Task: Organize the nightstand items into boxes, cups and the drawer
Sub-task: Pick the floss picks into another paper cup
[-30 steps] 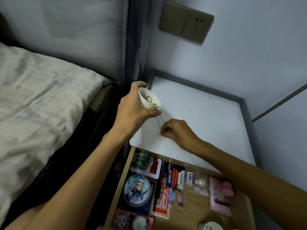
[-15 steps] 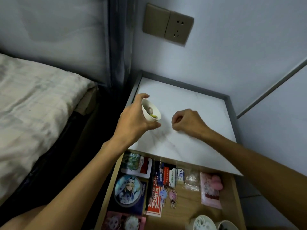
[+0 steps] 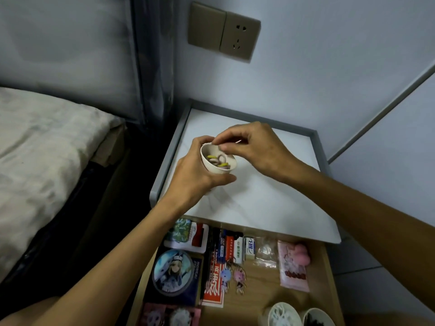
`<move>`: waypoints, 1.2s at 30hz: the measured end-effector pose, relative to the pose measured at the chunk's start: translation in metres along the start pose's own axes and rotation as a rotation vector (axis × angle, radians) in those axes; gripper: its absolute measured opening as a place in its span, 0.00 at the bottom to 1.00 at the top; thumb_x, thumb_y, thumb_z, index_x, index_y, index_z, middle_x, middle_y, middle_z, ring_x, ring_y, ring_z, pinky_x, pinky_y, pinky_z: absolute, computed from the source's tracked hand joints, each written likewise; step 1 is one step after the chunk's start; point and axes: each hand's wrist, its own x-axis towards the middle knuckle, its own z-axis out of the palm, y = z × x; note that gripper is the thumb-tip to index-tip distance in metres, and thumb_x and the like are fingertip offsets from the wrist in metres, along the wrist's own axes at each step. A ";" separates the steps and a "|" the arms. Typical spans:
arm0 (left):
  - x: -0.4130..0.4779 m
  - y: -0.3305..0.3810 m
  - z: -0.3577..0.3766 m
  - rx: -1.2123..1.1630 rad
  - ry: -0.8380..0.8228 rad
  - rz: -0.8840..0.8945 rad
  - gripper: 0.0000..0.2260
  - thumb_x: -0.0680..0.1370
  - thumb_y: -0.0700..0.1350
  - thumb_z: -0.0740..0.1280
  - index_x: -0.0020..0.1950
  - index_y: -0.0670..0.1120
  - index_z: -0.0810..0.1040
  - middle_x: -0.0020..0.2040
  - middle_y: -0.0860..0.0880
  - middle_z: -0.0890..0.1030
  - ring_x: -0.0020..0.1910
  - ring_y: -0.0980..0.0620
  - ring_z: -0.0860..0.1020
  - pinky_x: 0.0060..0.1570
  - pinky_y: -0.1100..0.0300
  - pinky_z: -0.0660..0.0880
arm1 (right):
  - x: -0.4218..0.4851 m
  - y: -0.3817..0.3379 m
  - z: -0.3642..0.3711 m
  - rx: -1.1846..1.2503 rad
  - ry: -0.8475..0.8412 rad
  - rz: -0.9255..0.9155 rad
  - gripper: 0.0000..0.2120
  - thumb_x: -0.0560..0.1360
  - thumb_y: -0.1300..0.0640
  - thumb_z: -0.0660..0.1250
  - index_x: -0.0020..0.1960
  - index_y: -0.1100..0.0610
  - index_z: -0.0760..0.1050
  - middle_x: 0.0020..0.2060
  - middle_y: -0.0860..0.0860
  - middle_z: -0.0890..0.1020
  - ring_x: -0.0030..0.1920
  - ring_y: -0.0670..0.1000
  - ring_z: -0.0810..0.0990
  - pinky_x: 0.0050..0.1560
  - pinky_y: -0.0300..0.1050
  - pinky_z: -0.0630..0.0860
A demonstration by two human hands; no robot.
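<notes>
My left hand (image 3: 195,175) grips a small white cup (image 3: 209,165) and holds it, tilted toward me, over the left part of the white nightstand top (image 3: 270,196). Several small hair ties (image 3: 217,161), yellow and pinkish, lie inside the cup. My right hand (image 3: 256,149) hovers over the cup's far rim with its fingertips pinched together on a pinkish hair tie that dips into the cup. The wooden drawer (image 3: 259,290) below stands pulled out.
In the drawer lie cards, a round anime badge (image 3: 173,271), keychains (image 3: 235,276), small packets and a pink pouch (image 3: 293,267). Two white cups (image 3: 281,315) (image 3: 317,317) stand at its front right. A bed (image 3: 47,149) lies to the left. A wall socket (image 3: 223,34) is above.
My right hand rose from the nightstand top and moved left over the cup, fingertips now at its rim. The left hand turned the cup more upright and drew it nearer.
</notes>
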 end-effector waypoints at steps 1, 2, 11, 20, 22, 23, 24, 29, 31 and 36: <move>0.000 -0.001 0.001 -0.020 0.001 -0.010 0.37 0.62 0.48 0.83 0.67 0.54 0.69 0.53 0.54 0.81 0.49 0.57 0.80 0.46 0.62 0.79 | -0.002 0.001 -0.003 -0.002 0.006 0.008 0.06 0.74 0.62 0.72 0.50 0.56 0.85 0.43 0.46 0.86 0.45 0.44 0.83 0.50 0.38 0.79; 0.000 -0.001 0.002 -0.040 -0.006 -0.017 0.38 0.62 0.48 0.83 0.67 0.54 0.69 0.54 0.54 0.81 0.50 0.57 0.80 0.47 0.60 0.80 | -0.005 0.002 -0.005 -0.005 0.003 0.016 0.05 0.74 0.62 0.73 0.49 0.56 0.85 0.43 0.46 0.86 0.44 0.44 0.83 0.49 0.38 0.79; -0.015 0.022 0.025 -0.288 -0.068 0.035 0.35 0.65 0.38 0.81 0.67 0.51 0.70 0.57 0.50 0.78 0.53 0.55 0.79 0.44 0.63 0.79 | -0.038 0.005 -0.020 -0.120 0.081 0.259 0.15 0.71 0.45 0.74 0.52 0.50 0.76 0.34 0.46 0.80 0.30 0.42 0.76 0.33 0.35 0.70; -0.056 0.031 0.055 -0.180 -0.407 0.008 0.36 0.65 0.51 0.81 0.70 0.55 0.68 0.67 0.50 0.73 0.65 0.53 0.75 0.60 0.61 0.74 | -0.119 0.023 -0.025 -0.155 0.144 0.425 0.07 0.75 0.55 0.70 0.52 0.49 0.75 0.31 0.46 0.76 0.30 0.44 0.74 0.32 0.39 0.67; -0.068 0.036 0.054 -0.073 -0.396 -0.061 0.28 0.71 0.61 0.73 0.68 0.57 0.72 0.67 0.55 0.73 0.67 0.56 0.72 0.64 0.57 0.71 | -0.140 0.031 -0.020 -0.188 0.140 0.441 0.07 0.75 0.56 0.70 0.52 0.50 0.76 0.28 0.44 0.74 0.27 0.42 0.71 0.29 0.37 0.63; -0.076 0.039 0.055 -0.020 -0.361 -0.106 0.23 0.74 0.62 0.69 0.67 0.56 0.74 0.65 0.56 0.75 0.65 0.57 0.73 0.63 0.57 0.72 | -0.153 0.034 -0.014 -0.187 0.128 0.449 0.07 0.75 0.56 0.70 0.53 0.50 0.76 0.28 0.44 0.74 0.27 0.42 0.72 0.28 0.36 0.63; -0.082 0.040 0.055 0.067 -0.326 -0.134 0.20 0.77 0.61 0.67 0.66 0.53 0.76 0.61 0.56 0.78 0.61 0.57 0.76 0.59 0.59 0.74 | -0.162 0.037 -0.006 -0.182 0.108 0.453 0.07 0.76 0.56 0.69 0.53 0.50 0.77 0.28 0.44 0.74 0.27 0.42 0.72 0.27 0.35 0.63; -0.113 0.016 0.065 0.639 -0.421 0.007 0.13 0.81 0.55 0.64 0.51 0.48 0.84 0.44 0.51 0.85 0.42 0.54 0.83 0.41 0.56 0.78 | -0.200 0.048 0.047 -0.135 0.035 0.430 0.08 0.75 0.58 0.69 0.54 0.53 0.79 0.29 0.41 0.72 0.31 0.41 0.71 0.29 0.32 0.62; -0.123 -0.002 0.072 0.708 -0.486 -0.001 0.13 0.82 0.50 0.64 0.45 0.47 0.84 0.39 0.48 0.85 0.37 0.52 0.83 0.37 0.57 0.76 | -0.215 0.052 0.063 -0.108 0.014 0.419 0.08 0.75 0.60 0.68 0.54 0.53 0.80 0.28 0.42 0.71 0.30 0.40 0.70 0.27 0.31 0.64; -0.148 -0.034 0.088 0.765 -0.556 -0.046 0.13 0.83 0.48 0.63 0.44 0.47 0.82 0.40 0.50 0.83 0.32 0.60 0.77 0.29 0.71 0.68 | -0.246 0.064 0.075 0.078 -0.092 0.407 0.07 0.80 0.56 0.66 0.55 0.57 0.79 0.29 0.43 0.74 0.27 0.37 0.74 0.31 0.29 0.66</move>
